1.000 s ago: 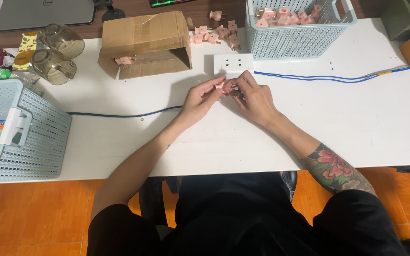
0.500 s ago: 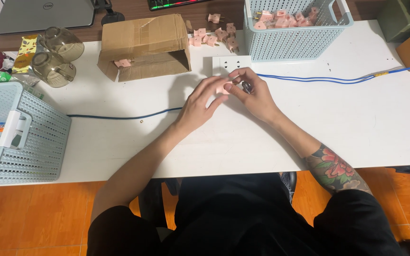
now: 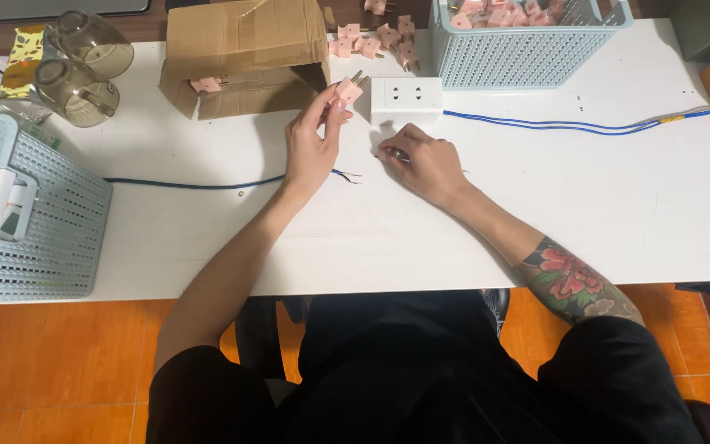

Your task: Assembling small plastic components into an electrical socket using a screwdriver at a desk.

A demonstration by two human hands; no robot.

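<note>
Presently, left hand point(image 3: 312, 148) fingers point(image 3: 332, 103) pinch a small pink plastic two-pin plug point(image 3: 350, 88), raised just left of the white rectangular socket block point(image 3: 406, 99). Right hand point(image 3: 422, 163) rests curled on the white bench point(image 3: 536, 214), fingertips on a small dark item, too hidden to identify. Blue cable's point(image 3: 191, 183) stripped end lies between the hands.

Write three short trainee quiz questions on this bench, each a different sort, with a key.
1. True or false: the left hand holds a pink plug.
2. The right hand rests: A) inside the basket, B) on the white table, C) on the cardboard box.
3. Fill in: the blue cable runs to the white ____.

Key: 1 true; 2 B; 3 socket block.
</note>
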